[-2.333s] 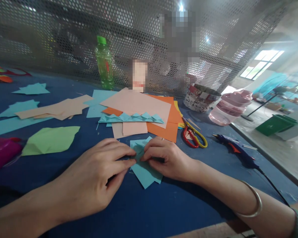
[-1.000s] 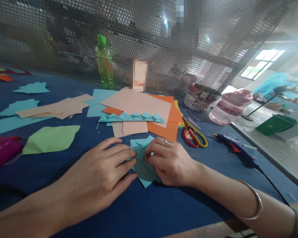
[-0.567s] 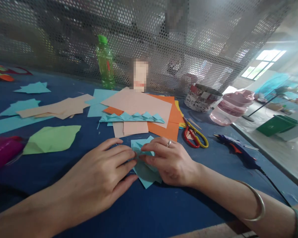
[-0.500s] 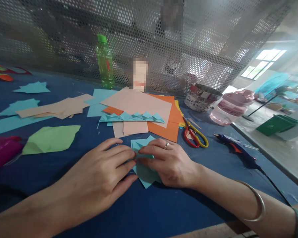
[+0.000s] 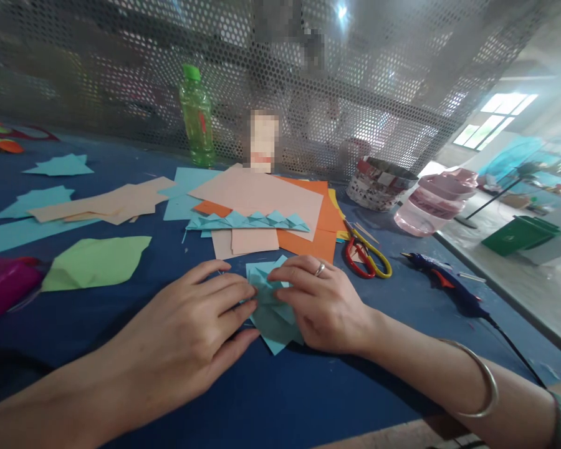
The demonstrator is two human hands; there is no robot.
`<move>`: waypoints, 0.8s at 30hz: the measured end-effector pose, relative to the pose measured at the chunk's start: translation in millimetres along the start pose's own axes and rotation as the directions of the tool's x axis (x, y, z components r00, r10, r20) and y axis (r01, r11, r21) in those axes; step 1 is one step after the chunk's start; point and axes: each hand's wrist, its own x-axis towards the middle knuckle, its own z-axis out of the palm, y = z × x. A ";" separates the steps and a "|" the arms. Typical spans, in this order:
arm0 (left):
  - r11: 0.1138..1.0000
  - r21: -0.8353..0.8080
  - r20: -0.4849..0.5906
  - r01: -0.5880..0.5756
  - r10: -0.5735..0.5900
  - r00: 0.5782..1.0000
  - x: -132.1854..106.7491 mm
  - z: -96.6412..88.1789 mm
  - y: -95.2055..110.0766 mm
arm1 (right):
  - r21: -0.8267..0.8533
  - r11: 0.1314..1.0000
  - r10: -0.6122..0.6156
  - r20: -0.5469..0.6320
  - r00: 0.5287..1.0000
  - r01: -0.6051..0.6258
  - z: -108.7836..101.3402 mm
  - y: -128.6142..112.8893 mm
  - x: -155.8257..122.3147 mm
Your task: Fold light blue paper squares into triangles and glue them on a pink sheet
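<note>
Folded blue paper (image 5: 275, 325) set well apart from the worktop (image 5: 262, 402)'s near edge, touched along its left by an outstretched left hand (image 5: 191, 327), overlapped by a curled right hand (image 5: 330, 308), grip indiscernible.

Near the front edge of the blue table (image 5: 262, 399), your left hand (image 5: 194, 321) touches folded light-blue paper (image 5: 275, 321) and your right hand (image 5: 330, 305) curls over it. Scissors (image 5: 361, 244) and a hot glue gun (image 5: 465, 302) lie toward the right edge; a green bottle (image 5: 197, 125) stands at the back.
</note>
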 end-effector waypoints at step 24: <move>0.989 -0.089 -0.031 0.122 -0.125 0.992 4.6 12.5 -4.8 | 0.356 0.835 0.380 0.180 0.907 -0.421 3.0 -1.1 5.5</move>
